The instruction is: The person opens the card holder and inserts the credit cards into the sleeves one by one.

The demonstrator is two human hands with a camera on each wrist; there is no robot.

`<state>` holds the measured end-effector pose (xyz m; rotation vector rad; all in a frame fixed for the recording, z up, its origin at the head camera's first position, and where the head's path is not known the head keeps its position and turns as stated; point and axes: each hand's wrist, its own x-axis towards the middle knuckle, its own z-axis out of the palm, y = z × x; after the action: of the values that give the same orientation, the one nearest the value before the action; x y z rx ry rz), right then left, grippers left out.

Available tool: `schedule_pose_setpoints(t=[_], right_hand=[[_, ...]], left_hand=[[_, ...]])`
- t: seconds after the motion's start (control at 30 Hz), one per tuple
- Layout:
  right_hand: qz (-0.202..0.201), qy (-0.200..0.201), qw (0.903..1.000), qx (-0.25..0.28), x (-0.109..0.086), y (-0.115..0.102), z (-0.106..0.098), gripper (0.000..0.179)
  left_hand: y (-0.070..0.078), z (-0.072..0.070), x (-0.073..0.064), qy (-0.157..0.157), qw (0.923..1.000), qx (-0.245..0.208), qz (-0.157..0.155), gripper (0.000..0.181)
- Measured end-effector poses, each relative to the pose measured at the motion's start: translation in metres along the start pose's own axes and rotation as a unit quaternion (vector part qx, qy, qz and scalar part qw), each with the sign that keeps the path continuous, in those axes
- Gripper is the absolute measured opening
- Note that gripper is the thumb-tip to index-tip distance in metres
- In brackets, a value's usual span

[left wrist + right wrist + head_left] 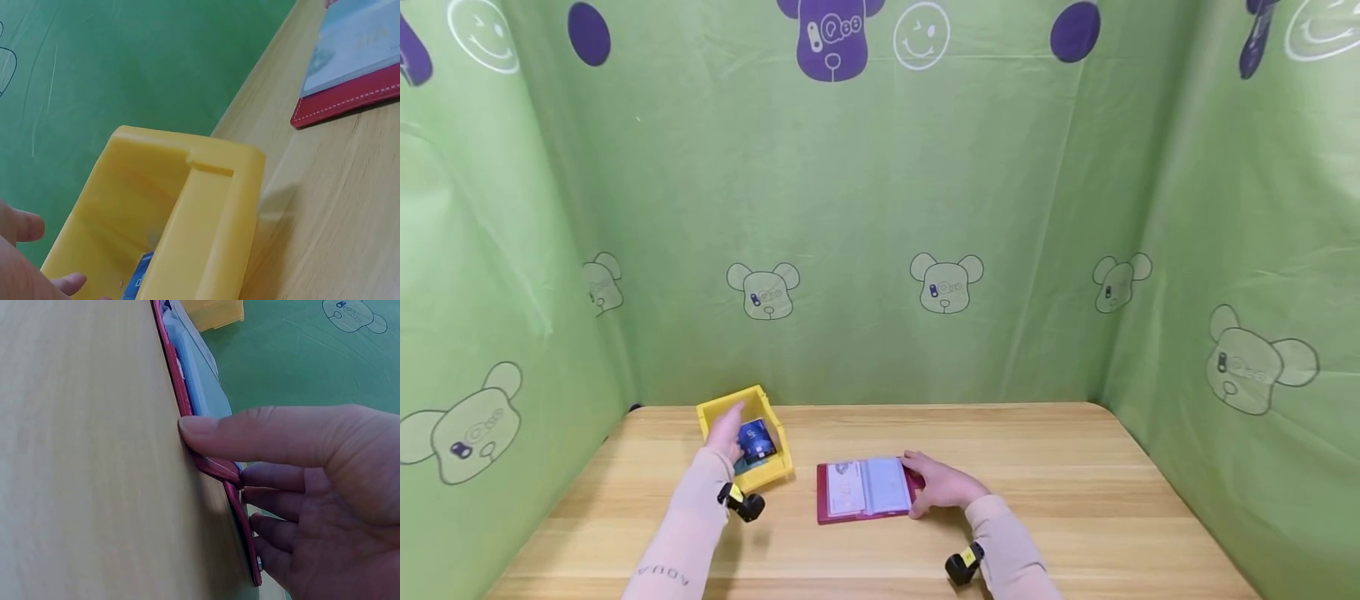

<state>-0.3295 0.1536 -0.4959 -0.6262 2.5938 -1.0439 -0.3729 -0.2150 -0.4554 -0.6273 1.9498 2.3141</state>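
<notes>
In the head view my left hand [726,432] reaches over a yellow plastic bin [767,477], close beside a dark blue card-like item [758,439] lying inside. The left wrist view shows its thumb and a finger spread apart at the bin's wall, with the other fingers out of sight. My right hand [949,485] holds the right edge of a red card holder [822,502] lying open on the table. Its thumb sits at the near edge and the fingers lie along the flap with a metal snap. Clear sleeves [887,485] fill the holder, the left one with a printed paper [846,487].
The wooden table [1075,500] carries the bin at the back left and the holder near the middle. Green printed curtains [880,350] stand behind and on both sides. Each wrist wears a small black camera.
</notes>
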Motion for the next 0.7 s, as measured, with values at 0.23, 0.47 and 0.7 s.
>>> schedule_pose_setpoints(t=[0.23,0.47,0.7], right_hand=[[-0.003,-0.001,1.0000,-0.006,0.0006,0.0020,0.0002,0.095],[-0.006,-0.001,1.0000,-0.004,0.0007,0.0020,0.0002,0.094],[-0.005,0.001,1.0000,-0.002,0.0006,0.0011,0.0003,0.095]], left_hand=[[0.0019,0.0015,-0.0023,0.003,0.9996,0.025,0.014,0.072],[0.0027,0.0011,-0.0012,0.001,0.9986,0.048,0.025,0.072],[0.0027,-0.0006,0.0017,0.008,0.9977,0.062,0.024,0.071]])
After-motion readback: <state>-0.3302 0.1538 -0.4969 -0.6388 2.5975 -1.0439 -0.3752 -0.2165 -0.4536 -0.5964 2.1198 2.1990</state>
